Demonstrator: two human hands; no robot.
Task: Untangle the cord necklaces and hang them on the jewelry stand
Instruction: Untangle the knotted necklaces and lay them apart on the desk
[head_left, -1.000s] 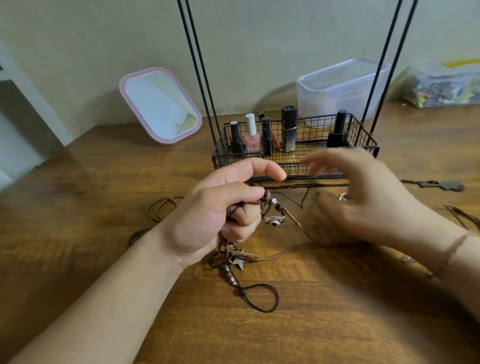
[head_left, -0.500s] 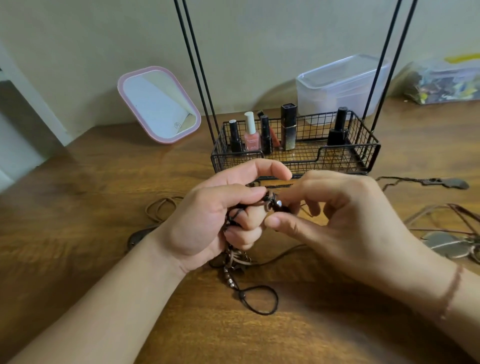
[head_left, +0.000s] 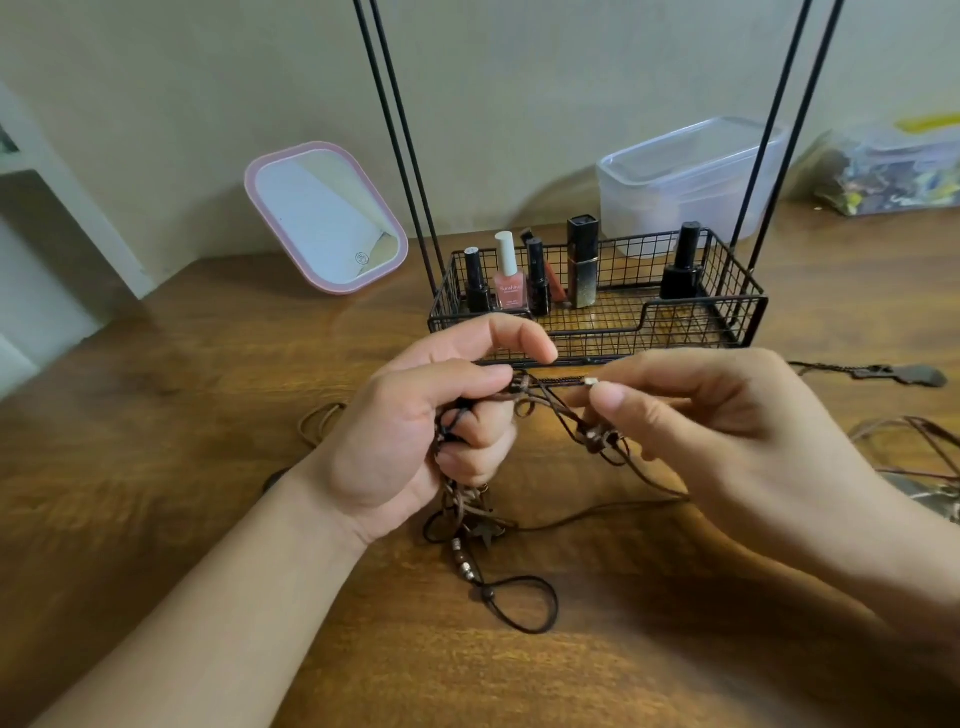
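Head view. The tangle of cord necklaces (head_left: 524, 415) sits just in front of the wire basket of the jewelry stand (head_left: 597, 322), lifted off the worktop (head_left: 208, 415) between both hands.

Left hand (head_left: 415, 431): fingers (head_left: 483, 436) curled round a bunch of the dark and brown cords, index finger raised clear. A beaded tail and loop (head_left: 519, 603) hang from the fist onto the worktop, nearer the camera than the stand.

Right hand (head_left: 727, 441): thumb and forefinger pinch a small pale bead or clasp at a cord end, other fingers loosely bent. Strands run fairly taut between the two hands.

More loose cords (head_left: 909, 436) and a pendant (head_left: 904, 375) lie right of the stand; a brown coil (head_left: 319, 423) lies left of it, behind the left hand.

Handling, as judged: cords are light, limp and thin, likely to cinch knots tighter if pulled hard. Beads and metal charms will snag on loops. Best hold appears to be at a free end or bead, feeding it back through loops with the bunch held slack. Nothing looks fragile, though clasps are small and easy to drop.
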